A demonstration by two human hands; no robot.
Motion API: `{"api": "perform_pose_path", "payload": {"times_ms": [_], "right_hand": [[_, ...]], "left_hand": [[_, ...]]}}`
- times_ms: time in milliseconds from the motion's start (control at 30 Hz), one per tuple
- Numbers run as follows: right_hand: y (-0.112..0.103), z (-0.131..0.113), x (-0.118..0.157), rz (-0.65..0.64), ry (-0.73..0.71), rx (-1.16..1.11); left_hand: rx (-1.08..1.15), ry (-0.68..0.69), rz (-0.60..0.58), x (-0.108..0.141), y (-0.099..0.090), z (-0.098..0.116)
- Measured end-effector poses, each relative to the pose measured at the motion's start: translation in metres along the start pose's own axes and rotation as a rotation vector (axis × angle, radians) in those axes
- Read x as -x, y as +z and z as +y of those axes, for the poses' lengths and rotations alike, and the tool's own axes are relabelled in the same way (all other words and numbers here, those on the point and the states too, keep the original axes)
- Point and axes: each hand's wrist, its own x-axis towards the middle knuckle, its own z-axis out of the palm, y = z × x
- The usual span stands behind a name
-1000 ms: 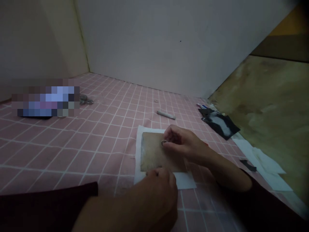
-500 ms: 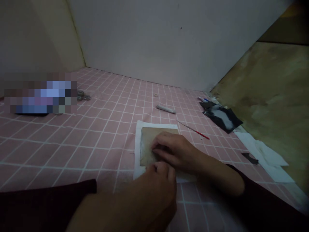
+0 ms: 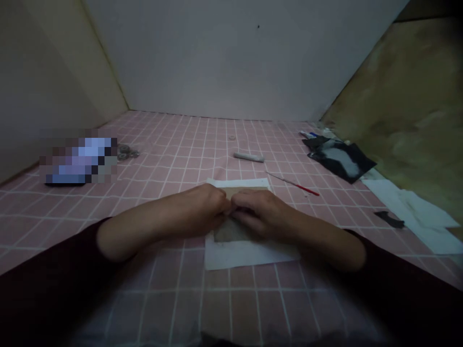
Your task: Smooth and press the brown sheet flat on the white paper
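A tan square piece (image 3: 231, 232) lies on a white sheet (image 3: 231, 258) on the pink checked cloth. Over the left part of the tan piece is my left hand (image 3: 208, 207), its fingers curled closed. My right hand (image 3: 262, 209) is over the right part, thumb and fingers pinched together. The fingertips of both hands meet above the piece. Whatever lies between them is too small and dark to make out.
Beyond the sheet lie a grey tube (image 3: 248, 157) and a thin red-handled tool (image 3: 302, 187). A blurred phone (image 3: 79, 161) and small round items (image 3: 125, 152) are at left. At right are a black packet (image 3: 340, 159), white paper (image 3: 412, 207) and a dark scrap (image 3: 389, 219).
My left hand has moved up from the near edge of the sheet to beside my right fingertips. The camera view has shifted a little, and more of the sheet's near edge shows.
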Motion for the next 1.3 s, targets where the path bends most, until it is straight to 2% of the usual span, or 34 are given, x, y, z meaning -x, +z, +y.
{"api": "perform_pose_path", "payload": {"times_ms": [67, 167, 333, 500, 600, 700, 833, 933, 1000, 1067, 1200, 1300], "right_hand": [[0.000, 0.000, 0.001, 0.005, -0.003, 0.006], [0.001, -0.004, 0.002, -0.003, 0.002, 0.027], [0.003, -0.015, 0.003, -0.046, 0.052, 0.070], [-0.019, -0.021, 0.010, -0.074, 0.097, 0.116], [-0.029, -0.023, 0.013, -0.145, 0.132, 0.121], [-0.019, -0.027, 0.013, -0.205, 0.170, 0.105], [0.003, -0.033, 0.009, -0.121, 0.100, 0.113], [-0.001, -0.036, 0.012, -0.165, 0.100, 0.111], [-0.010, -0.036, 0.015, -0.248, 0.176, 0.103], [-0.013, -0.035, 0.017, -0.250, 0.219, 0.115], [0.000, -0.037, 0.015, -0.162, 0.121, 0.132], [-0.001, -0.040, 0.014, -0.222, 0.096, 0.127]], "left_hand": [[0.050, -0.030, -0.058, -0.003, -0.004, -0.008], [0.057, -0.055, 0.019, -0.007, -0.001, -0.014], [0.067, -0.045, 0.099, -0.016, 0.015, -0.022], [0.109, -0.039, 0.089, -0.018, 0.021, -0.023], [0.086, -0.042, 0.077, -0.017, 0.020, -0.022], [0.104, -0.030, 0.069, -0.017, 0.019, -0.023], [0.159, -0.043, 0.062, -0.018, 0.019, -0.024], [0.166, -0.031, 0.081, -0.019, 0.020, -0.025], [0.147, -0.025, 0.086, -0.020, 0.020, -0.025], [0.132, -0.032, 0.071, -0.020, 0.019, -0.024], [0.152, -0.044, 0.058, -0.021, 0.018, -0.024], [0.157, -0.045, 0.071, -0.021, 0.018, -0.024]]}}
